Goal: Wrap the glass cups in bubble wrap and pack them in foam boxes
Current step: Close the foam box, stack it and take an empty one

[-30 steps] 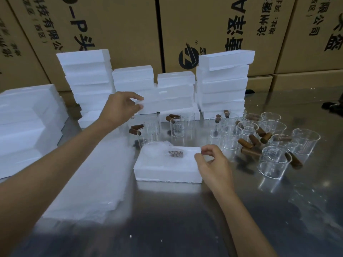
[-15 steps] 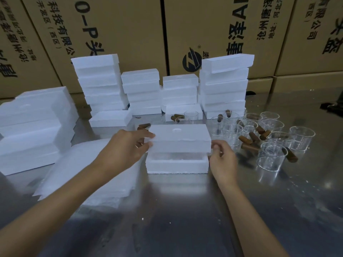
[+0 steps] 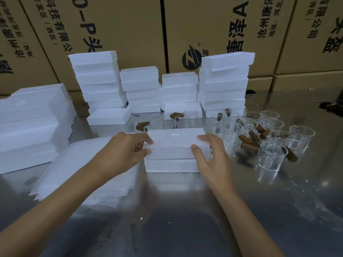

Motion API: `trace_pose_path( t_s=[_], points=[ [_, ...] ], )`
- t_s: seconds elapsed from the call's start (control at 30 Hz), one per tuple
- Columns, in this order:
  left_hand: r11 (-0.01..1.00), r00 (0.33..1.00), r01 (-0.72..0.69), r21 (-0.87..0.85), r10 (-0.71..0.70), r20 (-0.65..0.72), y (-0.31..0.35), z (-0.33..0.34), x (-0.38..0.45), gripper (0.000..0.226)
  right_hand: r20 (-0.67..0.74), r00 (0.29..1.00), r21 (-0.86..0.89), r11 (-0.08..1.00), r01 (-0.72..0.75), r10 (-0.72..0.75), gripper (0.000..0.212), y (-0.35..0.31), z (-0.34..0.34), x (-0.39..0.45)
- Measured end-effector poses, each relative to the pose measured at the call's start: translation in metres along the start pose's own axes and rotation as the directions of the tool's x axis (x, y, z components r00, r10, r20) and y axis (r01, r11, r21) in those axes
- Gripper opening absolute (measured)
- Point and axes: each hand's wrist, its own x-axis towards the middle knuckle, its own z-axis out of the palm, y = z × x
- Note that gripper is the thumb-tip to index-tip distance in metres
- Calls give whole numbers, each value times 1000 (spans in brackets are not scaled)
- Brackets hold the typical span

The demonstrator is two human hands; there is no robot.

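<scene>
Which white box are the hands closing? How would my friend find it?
Start at the shiny metal table and find the tall foam stacks at the back. Nearer than them, between the bubble wrap pile and the glass cups, sits the foam box. It alone has both hands on its lid.

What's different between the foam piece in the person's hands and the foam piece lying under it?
The upper foam piece is gripped at both ends by the left hand and right hand; the lower foam piece rests on the steel table, untouched. The upper piece shows a round dimple on top; the lower shows only its front edge. Both are white rectangular foam of similar length.
</scene>
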Motion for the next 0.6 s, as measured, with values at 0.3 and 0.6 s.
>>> trace_pose_path(
  t_s=[0.3,0.6],
  points=[
    [979,981,96,-181,-63,181,-4,9,1,26,42,983,54,982,-182,180,20,-5,3,-8],
    [976,961,206,-66,-189,201,14,23,9,57,240,952,-129,978,-164,192,75,0,-3,-15]
  ],
)
